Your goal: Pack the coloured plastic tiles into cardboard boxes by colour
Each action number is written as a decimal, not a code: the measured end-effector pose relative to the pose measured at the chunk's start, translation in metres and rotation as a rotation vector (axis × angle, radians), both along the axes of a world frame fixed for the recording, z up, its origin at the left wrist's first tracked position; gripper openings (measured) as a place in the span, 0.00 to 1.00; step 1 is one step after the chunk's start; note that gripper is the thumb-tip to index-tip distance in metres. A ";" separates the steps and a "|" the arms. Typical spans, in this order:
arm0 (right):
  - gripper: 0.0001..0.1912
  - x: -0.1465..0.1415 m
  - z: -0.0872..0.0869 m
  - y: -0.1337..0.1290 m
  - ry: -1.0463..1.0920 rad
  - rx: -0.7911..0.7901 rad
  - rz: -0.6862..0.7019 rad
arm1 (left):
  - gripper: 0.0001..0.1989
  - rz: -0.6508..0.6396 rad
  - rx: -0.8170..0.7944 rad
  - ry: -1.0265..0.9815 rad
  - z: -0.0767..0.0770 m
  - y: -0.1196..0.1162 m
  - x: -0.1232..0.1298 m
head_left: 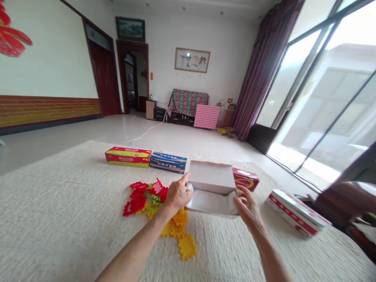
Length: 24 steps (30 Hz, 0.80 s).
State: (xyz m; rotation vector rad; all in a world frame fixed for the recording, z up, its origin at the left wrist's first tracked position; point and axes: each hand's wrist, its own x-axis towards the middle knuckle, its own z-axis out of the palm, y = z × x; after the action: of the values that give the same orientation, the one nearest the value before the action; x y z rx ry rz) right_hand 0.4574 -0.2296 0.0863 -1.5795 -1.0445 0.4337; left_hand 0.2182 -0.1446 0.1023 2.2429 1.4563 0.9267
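An opened cardboard box stands in front of me with its pale lid raised, and a whitish plastic liner lies inside it. My left hand is closed at the box's left side, its fingers by the edge of the liner. On the right side, my right hand has its fingers bent around the box's edge. Under and beside my left forearm lie interlocking plastic pieces: red ones, green ones and yellow ones. The box's outer faces are mostly hidden.
A red-and-green box and a blue box stand in a row behind the pieces. A dark red box sits behind the opened box's right side. Farther right lies a white-and-red box. All rest on a cream textured cover.
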 end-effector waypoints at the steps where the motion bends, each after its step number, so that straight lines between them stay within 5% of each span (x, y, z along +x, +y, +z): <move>1: 0.26 0.008 -0.004 -0.006 0.033 -0.015 -0.022 | 0.31 -0.013 -0.035 0.011 -0.004 -0.004 0.009; 9: 0.27 0.034 -0.031 -0.020 0.175 -0.002 -0.159 | 0.28 -0.058 -0.126 0.118 -0.023 -0.017 0.027; 14: 0.31 0.046 -0.026 -0.023 0.228 0.077 -0.221 | 0.22 0.049 -0.191 -0.143 -0.026 -0.013 0.013; 18: 0.28 0.043 -0.021 -0.022 0.273 0.136 -0.112 | 0.21 0.107 -0.232 -0.263 -0.029 -0.004 0.006; 24: 0.26 0.038 -0.028 -0.015 0.206 0.107 -0.077 | 0.23 -0.015 -0.339 -0.494 -0.039 -0.003 0.016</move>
State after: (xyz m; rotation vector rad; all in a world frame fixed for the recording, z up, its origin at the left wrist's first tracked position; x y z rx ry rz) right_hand 0.4950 -0.2444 0.0587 -1.4418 -0.8336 0.4703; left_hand 0.2338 -0.1476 0.0637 1.6331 1.2525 1.0445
